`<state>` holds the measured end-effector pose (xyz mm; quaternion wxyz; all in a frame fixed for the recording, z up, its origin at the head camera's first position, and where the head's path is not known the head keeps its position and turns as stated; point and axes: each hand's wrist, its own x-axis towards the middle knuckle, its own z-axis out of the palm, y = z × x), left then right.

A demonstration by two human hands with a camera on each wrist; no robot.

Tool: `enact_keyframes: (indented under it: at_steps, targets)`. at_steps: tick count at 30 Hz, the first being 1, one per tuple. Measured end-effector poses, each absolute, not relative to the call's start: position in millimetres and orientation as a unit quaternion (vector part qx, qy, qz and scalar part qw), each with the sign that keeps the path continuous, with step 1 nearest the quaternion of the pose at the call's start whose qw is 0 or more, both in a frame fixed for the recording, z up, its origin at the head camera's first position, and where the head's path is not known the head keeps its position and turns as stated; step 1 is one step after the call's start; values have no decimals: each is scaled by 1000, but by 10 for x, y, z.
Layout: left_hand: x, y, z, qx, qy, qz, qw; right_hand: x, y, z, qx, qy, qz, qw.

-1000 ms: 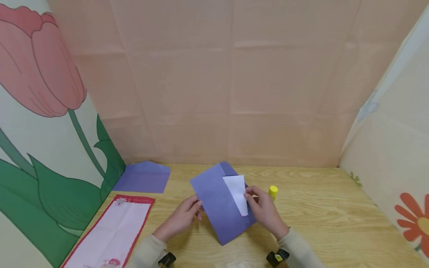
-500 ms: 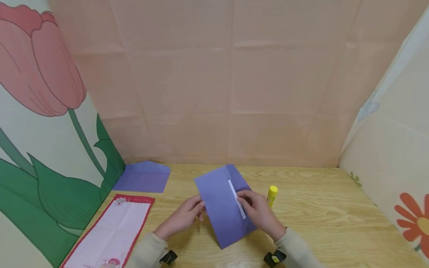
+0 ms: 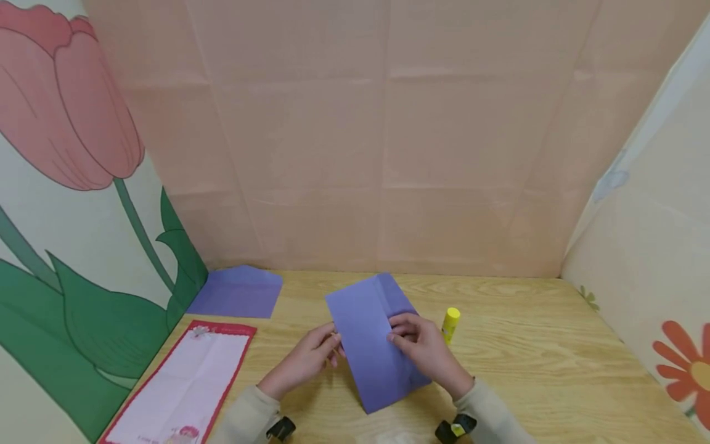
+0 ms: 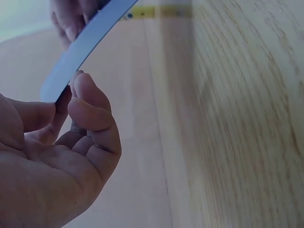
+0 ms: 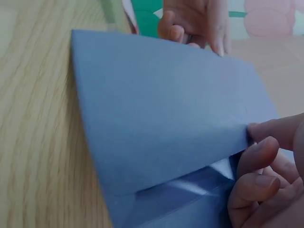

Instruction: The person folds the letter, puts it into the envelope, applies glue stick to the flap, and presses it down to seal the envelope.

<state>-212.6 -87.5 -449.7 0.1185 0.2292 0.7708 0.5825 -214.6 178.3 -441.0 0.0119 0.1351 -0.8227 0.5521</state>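
A purple envelope [image 3: 366, 342] is held tilted above the table, its flap side to the right. My left hand [image 3: 312, 356] pinches its left edge between thumb and fingers, which the left wrist view shows from the side. At the envelope's mouth my right hand [image 3: 424, 348] holds the edge, thumb on the front. In the right wrist view the envelope [image 5: 161, 99] gapes beside the right fingers [image 5: 259, 154]. Pale patches show inside that gap; whether they are paper or glare I cannot tell. The white folded paper is hidden in the head view.
A yellow glue stick [image 3: 451, 324] stands just beyond my right hand. Another purple envelope [image 3: 238, 296] lies at the back left. In front of it is a red-bordered white sheet [image 3: 183, 382]. A pinkish sheet backdrop [image 3: 383, 135] rises behind the wooden table [image 3: 554, 357].
The white folded paper has slid leftward into the envelope, out of sight in the head view. My right hand has moved left with it to the envelope's mouth; the left hand keeps its hold.
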Motion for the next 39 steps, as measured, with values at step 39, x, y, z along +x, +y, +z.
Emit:
enact_keyframes:
  at_steps: [39]
  targets:
    - [-2138, -1125, -4379, 171, 795, 572, 106, -2175, 1821, -4563, 185, -864, 468, -29]
